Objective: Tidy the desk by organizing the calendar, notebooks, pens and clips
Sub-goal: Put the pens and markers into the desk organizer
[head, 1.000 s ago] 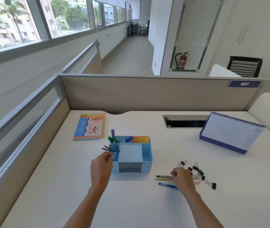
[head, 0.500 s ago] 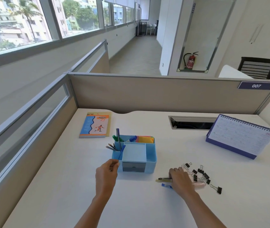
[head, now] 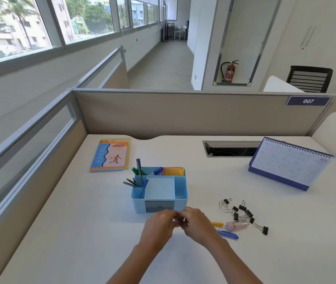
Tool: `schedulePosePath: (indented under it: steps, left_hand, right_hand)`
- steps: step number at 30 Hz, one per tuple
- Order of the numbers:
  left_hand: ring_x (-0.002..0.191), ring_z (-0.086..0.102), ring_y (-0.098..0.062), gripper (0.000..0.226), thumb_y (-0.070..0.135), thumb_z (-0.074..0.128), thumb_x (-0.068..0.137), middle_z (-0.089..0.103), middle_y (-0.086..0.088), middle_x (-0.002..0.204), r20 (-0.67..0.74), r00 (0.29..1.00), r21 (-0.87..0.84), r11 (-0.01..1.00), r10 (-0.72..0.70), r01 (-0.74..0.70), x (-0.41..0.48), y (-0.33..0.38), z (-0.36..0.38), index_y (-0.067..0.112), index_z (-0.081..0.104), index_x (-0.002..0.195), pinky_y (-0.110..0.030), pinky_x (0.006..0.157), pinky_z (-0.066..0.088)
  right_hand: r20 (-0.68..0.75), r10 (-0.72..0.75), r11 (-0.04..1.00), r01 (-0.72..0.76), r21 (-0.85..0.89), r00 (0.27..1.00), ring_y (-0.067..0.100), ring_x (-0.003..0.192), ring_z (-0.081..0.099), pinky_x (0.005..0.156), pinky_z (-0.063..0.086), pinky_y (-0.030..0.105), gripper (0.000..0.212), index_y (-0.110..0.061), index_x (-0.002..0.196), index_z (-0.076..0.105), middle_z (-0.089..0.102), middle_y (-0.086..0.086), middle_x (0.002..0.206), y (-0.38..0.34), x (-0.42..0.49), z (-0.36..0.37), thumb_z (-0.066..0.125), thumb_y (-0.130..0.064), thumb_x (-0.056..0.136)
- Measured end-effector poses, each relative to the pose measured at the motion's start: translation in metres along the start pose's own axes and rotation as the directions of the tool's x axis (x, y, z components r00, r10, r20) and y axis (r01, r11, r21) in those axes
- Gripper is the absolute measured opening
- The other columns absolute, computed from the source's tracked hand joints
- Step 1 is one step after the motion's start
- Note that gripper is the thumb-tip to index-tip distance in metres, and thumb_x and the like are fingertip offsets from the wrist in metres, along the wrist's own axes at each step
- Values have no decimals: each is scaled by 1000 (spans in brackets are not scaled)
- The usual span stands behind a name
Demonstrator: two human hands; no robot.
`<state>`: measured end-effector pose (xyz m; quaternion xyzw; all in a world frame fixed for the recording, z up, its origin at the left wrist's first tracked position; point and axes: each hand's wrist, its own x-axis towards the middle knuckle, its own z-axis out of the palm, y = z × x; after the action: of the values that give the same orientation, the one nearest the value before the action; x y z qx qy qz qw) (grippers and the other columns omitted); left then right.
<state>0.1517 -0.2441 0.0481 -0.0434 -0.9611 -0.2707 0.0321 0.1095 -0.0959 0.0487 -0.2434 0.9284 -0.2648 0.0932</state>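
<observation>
Both hands have come together: the left hand (head: 159, 224) and right hand (head: 198, 222), apart a moment ago, now pinch a thin pen (head: 175, 221) just before the blue organizer (head: 180, 196). It is slim, greyish and mostly hidden. A yellow pen (head: 218, 224), a blue pen (head: 229, 235) and binder clips (head: 243, 209) lie to the right.

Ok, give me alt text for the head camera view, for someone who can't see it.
The left hand and right hand meet over a white desk, pinching a thin pen-like item before a light blue plastic organiser. Loose pens, black binder clips and a purple desk calendar sit to the right; an illustrated notebook lies back left.
</observation>
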Motion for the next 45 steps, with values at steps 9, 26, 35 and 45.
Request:
schedulePosePath:
  steps: [9,26,35,45]
  left_hand:
    - [95,62,-17,20,22,58,93,66,3,105,120,993,152,988,10,-28,-1,-21,-5,26,70,109,-29,83,53]
    - [79,68,-11,5,15,69,86,71,6,86,-443,634,-689,693,-633,211,9,-50,-75,15,68,91,-5,59,44]
    - [91,61,-18,14,29,70,85,68,-1,104,-378,613,-584,692,-694,424,24,-55,-47,20,71,96,-28,69,42]
    - [91,64,-19,28,23,73,83,65,2,104,-378,572,-713,623,-728,321,4,-57,-45,19,60,107,-28,74,46]
  right_hand:
    - [49,24,990,-31,139,999,13,82,61,75,52,27,11,-19,87,71,67,-2,91,-6,2,-7,61,-13,84]
    - [-19,361,901,-354,-253,932,21,111,47,87,42,28,34,-20,105,66,54,2,108,93,-20,-7,46,-3,82]
    - [-127,292,910,-317,-269,948,18,101,53,76,36,27,24,-23,98,62,52,-10,90,80,-23,-7,48,-9,85]
    - [-192,233,917,-149,371,953,2,68,56,62,43,9,25,-28,76,60,63,-10,80,18,-14,-28,70,-5,77]
